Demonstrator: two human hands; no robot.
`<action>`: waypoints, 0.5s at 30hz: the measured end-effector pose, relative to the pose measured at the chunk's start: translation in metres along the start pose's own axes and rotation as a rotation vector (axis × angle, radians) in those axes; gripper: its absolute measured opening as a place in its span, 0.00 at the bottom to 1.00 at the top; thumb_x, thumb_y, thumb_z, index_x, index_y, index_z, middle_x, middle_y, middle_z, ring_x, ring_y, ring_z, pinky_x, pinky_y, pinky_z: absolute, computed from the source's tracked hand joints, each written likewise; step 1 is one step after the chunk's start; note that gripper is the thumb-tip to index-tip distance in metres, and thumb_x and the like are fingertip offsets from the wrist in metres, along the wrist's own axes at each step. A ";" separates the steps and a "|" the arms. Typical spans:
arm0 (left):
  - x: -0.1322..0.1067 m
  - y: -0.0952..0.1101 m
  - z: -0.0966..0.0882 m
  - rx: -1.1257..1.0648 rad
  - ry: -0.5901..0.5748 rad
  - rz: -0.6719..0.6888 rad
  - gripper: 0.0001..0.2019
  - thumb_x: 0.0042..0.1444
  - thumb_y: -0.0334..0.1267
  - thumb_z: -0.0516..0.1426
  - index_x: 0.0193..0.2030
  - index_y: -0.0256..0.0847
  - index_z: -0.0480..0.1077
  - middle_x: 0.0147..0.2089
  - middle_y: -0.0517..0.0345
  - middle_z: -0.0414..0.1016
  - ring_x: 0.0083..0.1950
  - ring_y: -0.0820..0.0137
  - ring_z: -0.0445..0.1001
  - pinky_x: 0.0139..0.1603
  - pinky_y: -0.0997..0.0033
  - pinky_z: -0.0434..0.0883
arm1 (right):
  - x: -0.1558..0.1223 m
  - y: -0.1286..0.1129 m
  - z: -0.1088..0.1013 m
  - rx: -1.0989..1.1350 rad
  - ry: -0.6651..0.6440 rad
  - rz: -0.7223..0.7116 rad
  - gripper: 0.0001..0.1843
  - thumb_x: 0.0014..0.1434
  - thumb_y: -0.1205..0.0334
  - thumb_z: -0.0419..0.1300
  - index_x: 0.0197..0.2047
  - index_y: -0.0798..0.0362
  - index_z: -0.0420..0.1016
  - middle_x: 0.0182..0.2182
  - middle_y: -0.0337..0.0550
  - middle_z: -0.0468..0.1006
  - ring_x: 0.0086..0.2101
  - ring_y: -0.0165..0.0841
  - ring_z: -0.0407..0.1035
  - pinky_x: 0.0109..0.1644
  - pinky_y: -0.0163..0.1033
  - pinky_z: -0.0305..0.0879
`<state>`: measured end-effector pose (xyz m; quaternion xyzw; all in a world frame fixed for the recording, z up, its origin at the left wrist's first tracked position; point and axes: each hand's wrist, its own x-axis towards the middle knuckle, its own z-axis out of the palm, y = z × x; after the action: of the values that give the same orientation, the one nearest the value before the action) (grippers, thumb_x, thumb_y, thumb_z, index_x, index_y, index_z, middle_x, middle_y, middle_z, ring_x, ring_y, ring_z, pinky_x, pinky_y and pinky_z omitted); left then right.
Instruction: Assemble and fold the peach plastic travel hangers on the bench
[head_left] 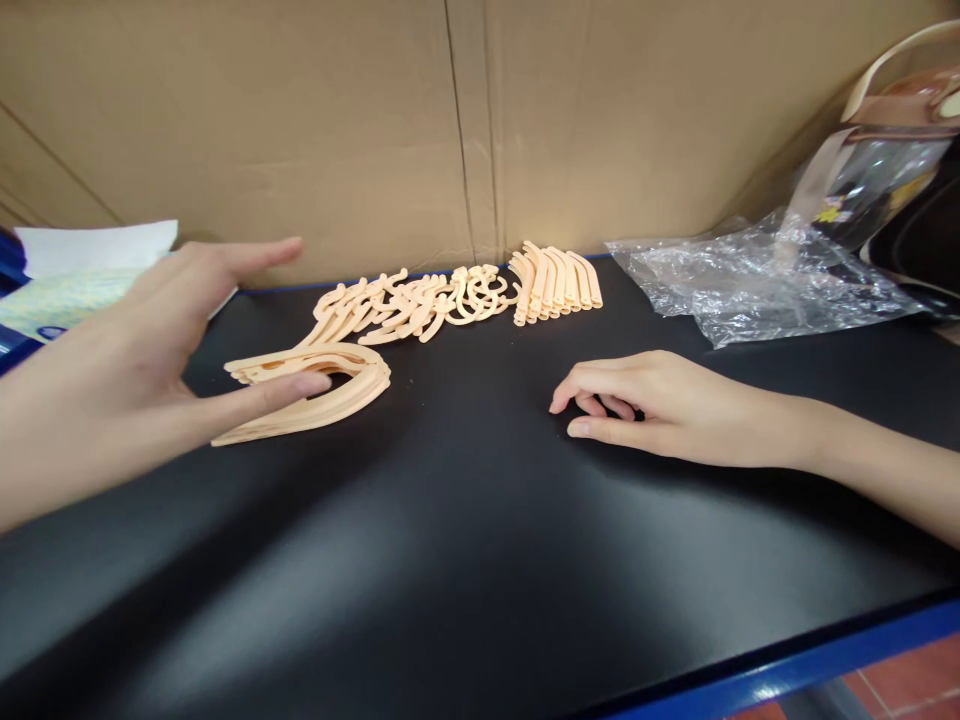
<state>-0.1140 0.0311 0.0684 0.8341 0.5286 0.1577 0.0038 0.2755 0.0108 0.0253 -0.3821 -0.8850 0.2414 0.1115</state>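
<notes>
My left hand (pixel 161 340) is raised with thumb and forefinger spread wide, and nothing is in it. Behind and below it lies a stack of large U-shaped cream plastic pieces (pixel 364 385), partly hidden by the thumb. Low over the black tabletop, my right hand (pixel 660 410) has loosely bent fingers and a gap between thumb and forefinger; it is empty. Farther back is a row of cream parts: slim curved pieces with hooked ends (pixel 405 310), small C-shaped hooks (pixel 476 298), and bent, tube-like arms lined up side by side (pixel 559 280).
A brown cardboard wall (pixel 337 130) stands behind the black table (pixel 420 560). Clear crinkled plastic bags (pixel 757 285) lie at the back right, beside a transparent bottle (pixel 885 180) with a strap. Papers (pixel 97 250) are at the left. The table's edge (pixel 825 660) is blue.
</notes>
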 end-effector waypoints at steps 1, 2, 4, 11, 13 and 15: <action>-0.002 0.013 0.004 0.011 0.097 0.067 0.42 0.65 0.68 0.51 0.78 0.46 0.53 0.75 0.59 0.61 0.74 0.41 0.60 0.78 0.39 0.50 | 0.000 0.000 0.000 -0.001 -0.003 0.000 0.16 0.72 0.47 0.56 0.48 0.49 0.77 0.28 0.34 0.71 0.27 0.29 0.66 0.35 0.36 0.59; -0.004 0.025 0.009 0.016 0.110 0.157 0.35 0.70 0.62 0.50 0.77 0.48 0.54 0.75 0.59 0.62 0.74 0.48 0.62 0.78 0.47 0.55 | 0.000 -0.001 0.000 -0.003 -0.004 0.002 0.16 0.73 0.47 0.56 0.48 0.49 0.77 0.28 0.34 0.72 0.28 0.29 0.66 0.35 0.36 0.59; -0.010 0.045 0.024 -0.042 0.035 0.283 0.29 0.73 0.56 0.50 0.77 0.56 0.54 0.78 0.62 0.59 0.76 0.56 0.62 0.78 0.55 0.60 | 0.000 -0.003 -0.001 0.002 -0.002 0.010 0.16 0.73 0.47 0.56 0.48 0.50 0.78 0.28 0.33 0.73 0.28 0.28 0.66 0.35 0.35 0.59; -0.023 0.061 0.081 -0.069 -0.156 0.474 0.32 0.74 0.52 0.50 0.81 0.61 0.47 0.81 0.63 0.55 0.79 0.55 0.62 0.77 0.48 0.68 | 0.009 0.006 -0.027 -0.110 0.069 0.170 0.20 0.70 0.45 0.55 0.47 0.51 0.78 0.27 0.36 0.77 0.27 0.30 0.70 0.33 0.36 0.60; -0.021 0.062 0.091 -0.082 -0.101 0.478 0.32 0.75 0.52 0.48 0.82 0.58 0.45 0.82 0.61 0.54 0.80 0.55 0.60 0.78 0.46 0.67 | 0.017 0.017 -0.041 -0.210 0.165 0.218 0.20 0.68 0.44 0.55 0.44 0.51 0.78 0.28 0.38 0.79 0.28 0.32 0.71 0.34 0.37 0.61; -0.018 0.065 0.097 -0.083 -0.089 0.475 0.31 0.75 0.52 0.47 0.82 0.56 0.47 0.82 0.60 0.53 0.81 0.55 0.57 0.78 0.45 0.65 | 0.028 0.032 -0.054 -0.304 0.241 0.280 0.18 0.67 0.46 0.55 0.43 0.50 0.78 0.30 0.39 0.81 0.30 0.34 0.73 0.36 0.38 0.62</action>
<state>-0.0383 0.0023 -0.0170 0.9402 0.3101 0.1390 0.0242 0.2969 0.0691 0.0552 -0.5397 -0.8298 0.0712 0.1228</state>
